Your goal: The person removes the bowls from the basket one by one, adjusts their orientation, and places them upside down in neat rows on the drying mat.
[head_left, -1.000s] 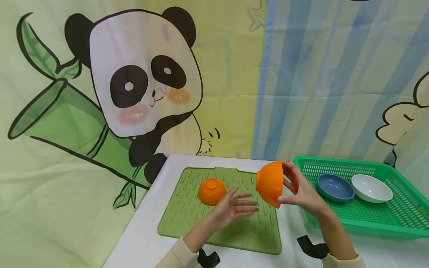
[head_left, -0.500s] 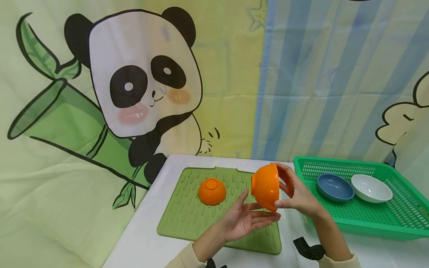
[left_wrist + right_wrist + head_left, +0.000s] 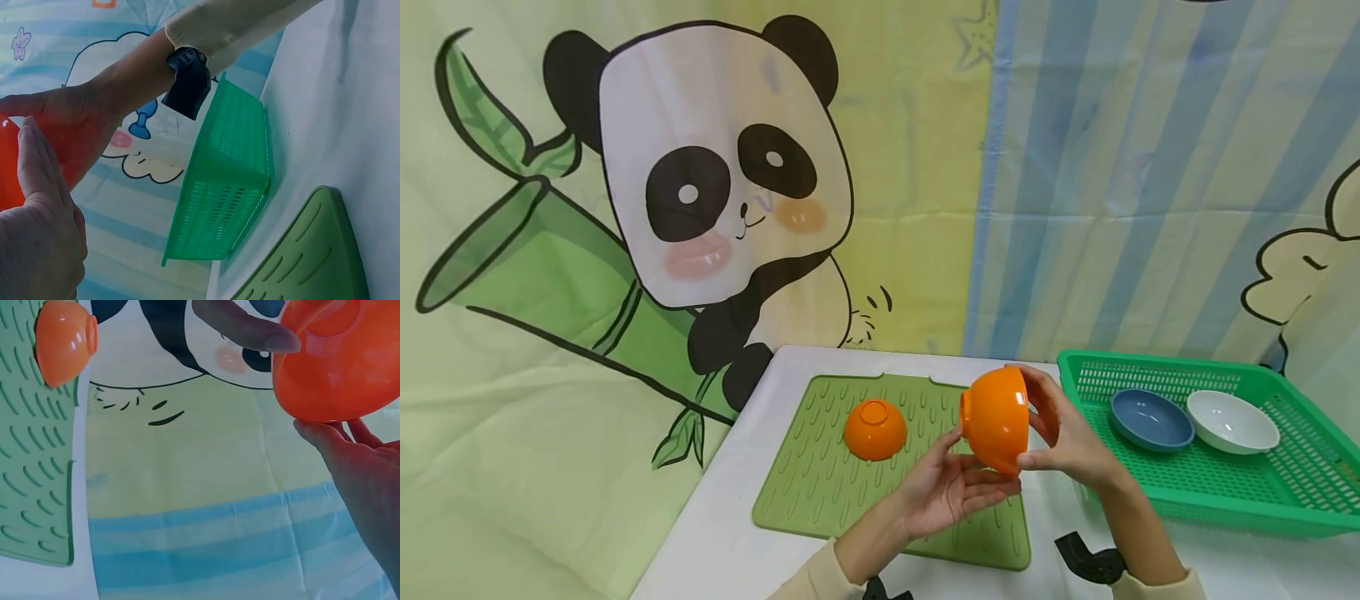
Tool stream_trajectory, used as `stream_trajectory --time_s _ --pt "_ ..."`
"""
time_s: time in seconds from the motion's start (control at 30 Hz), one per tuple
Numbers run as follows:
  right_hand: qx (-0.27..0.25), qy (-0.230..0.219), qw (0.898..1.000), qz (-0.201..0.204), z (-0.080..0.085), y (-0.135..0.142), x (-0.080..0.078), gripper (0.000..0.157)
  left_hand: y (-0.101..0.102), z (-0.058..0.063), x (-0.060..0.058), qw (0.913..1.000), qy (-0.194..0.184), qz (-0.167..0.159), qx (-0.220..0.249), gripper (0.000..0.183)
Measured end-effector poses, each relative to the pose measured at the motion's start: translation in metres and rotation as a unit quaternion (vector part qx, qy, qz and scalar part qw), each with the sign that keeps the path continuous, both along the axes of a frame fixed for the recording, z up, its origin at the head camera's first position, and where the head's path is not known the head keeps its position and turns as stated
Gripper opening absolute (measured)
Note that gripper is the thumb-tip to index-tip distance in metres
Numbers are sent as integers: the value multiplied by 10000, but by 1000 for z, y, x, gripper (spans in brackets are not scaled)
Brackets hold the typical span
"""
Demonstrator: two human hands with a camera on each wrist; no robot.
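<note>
"So, where's the glossy orange round bowl?"
"Sideways between the right hand, pinching its rim with thumb and fingers, and the left hand, straight-fingered, touching it near the base."

Held orange bowl cut off by right wrist view's edge.

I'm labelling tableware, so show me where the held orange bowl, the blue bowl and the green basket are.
Held orange bowl (image 3: 996,421): head view, on its outer side.
Blue bowl (image 3: 1152,419): head view, on its inside.
Green basket (image 3: 1213,478): head view, on its bare floor.
</note>
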State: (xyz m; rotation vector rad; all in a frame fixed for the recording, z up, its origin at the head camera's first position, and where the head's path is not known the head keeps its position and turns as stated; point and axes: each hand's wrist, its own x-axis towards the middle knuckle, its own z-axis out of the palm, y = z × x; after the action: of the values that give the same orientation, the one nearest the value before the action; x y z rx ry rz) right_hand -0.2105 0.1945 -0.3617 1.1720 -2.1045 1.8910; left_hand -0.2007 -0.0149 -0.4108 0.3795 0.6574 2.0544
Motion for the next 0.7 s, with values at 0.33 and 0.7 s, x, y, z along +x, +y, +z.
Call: stream_trajectory --time_s 0.33,0.7 --pt "-243 263 9989 293 -9 -1 -3 94 -11 5 -13 9957 738 98 -544 62" --pt "212 672 9975 -15 -6 5 0 106 -52 35 -38 9127 2554 308 -3174 50"
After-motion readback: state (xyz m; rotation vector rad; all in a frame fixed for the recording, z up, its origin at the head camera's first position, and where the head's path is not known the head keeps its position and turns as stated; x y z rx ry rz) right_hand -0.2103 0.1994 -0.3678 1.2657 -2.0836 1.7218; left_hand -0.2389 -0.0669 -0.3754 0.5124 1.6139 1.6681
